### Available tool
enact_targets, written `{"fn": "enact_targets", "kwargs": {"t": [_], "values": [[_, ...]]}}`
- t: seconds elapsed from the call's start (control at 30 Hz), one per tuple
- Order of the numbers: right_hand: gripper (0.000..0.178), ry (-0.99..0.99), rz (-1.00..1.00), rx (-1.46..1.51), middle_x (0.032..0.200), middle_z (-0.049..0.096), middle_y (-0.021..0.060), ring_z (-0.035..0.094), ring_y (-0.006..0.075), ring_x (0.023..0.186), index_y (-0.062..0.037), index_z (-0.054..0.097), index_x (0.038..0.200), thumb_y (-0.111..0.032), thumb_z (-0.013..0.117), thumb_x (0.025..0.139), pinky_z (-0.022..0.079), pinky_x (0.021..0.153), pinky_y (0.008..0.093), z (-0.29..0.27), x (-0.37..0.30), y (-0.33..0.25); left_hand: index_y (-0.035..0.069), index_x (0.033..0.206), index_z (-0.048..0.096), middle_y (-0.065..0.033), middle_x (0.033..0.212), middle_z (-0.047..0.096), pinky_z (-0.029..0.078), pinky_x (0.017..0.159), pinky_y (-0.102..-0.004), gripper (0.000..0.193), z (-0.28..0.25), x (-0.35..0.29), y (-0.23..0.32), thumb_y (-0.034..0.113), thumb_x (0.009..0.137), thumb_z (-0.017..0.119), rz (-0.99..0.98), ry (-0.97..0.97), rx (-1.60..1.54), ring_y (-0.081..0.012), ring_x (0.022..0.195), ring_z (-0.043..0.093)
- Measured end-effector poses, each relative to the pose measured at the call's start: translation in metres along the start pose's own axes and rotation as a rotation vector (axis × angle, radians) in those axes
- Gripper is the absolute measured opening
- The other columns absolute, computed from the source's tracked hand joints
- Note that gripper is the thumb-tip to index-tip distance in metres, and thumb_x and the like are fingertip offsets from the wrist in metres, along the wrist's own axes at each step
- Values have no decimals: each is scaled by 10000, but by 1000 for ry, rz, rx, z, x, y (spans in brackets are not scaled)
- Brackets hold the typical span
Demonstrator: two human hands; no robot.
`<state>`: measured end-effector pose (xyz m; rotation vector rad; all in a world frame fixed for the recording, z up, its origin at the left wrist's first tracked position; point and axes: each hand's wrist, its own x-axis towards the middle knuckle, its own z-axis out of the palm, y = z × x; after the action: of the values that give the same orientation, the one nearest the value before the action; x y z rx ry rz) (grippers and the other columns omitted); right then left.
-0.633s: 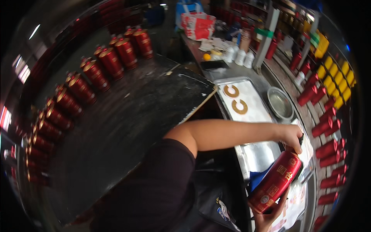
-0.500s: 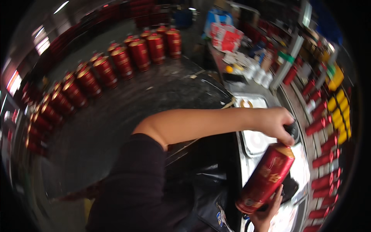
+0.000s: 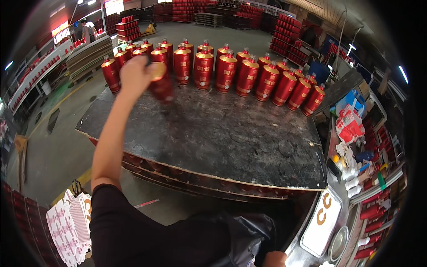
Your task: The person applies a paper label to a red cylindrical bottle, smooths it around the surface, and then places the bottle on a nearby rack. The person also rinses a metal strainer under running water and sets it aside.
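At the far left of the black-topped table [image 3: 213, 133], my left hand [image 3: 134, 76] is closed round the neck of a red bottle with a gold shoulder [image 3: 163, 89]. The bottle is tilted and smeared by motion, in front of the row. Several like red bottles [image 3: 226, 73] stand upright in a curved double row along the far edge. My right hand [image 3: 275, 259] shows only in part at the lower edge, beside the metal bench; its fingers are hidden.
On the right-hand bench are a white tray with brown rings [image 3: 321, 222], a round metal dish [image 3: 339, 244], a phone [image 3: 333, 170] and a red-and-white bag [image 3: 350, 124]. A conveyor with red bottles [image 3: 373, 211] runs beyond. Printed cardboard sheets [image 3: 69, 229] stand at lower left.
My left hand has swung from the bench at right to the far left of the table, carrying the bottle. My right hand has come off the bottle. The view has turned left.
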<state>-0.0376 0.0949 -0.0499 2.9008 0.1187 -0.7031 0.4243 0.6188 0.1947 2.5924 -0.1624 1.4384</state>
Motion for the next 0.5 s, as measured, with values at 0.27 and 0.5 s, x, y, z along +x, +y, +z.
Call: {"fn": "enact_targets", "kwargs": {"t": [0.27, 0.5], "values": [[176, -228, 77, -141, 772, 716, 116, 700, 323, 730, -126, 749, 777, -212, 602, 734, 527, 600, 444, 38, 27, 4, 67, 870, 657, -161, 902, 675, 512, 725, -469, 317, 59, 42, -212, 382, 847, 653, -321, -42, 428, -353, 870, 659], [208, -197, 146, -49, 789, 688, 139, 667, 336, 745, -72, 721, 822, -204, 574, 758, 498, 634, 478, 101, 11, 21, 63, 917, 650, -175, 911, 684, 510, 747, -477, 303, 120, 68, -234, 361, 858, 653, -319, -83, 383, -362, 894, 659]]}}
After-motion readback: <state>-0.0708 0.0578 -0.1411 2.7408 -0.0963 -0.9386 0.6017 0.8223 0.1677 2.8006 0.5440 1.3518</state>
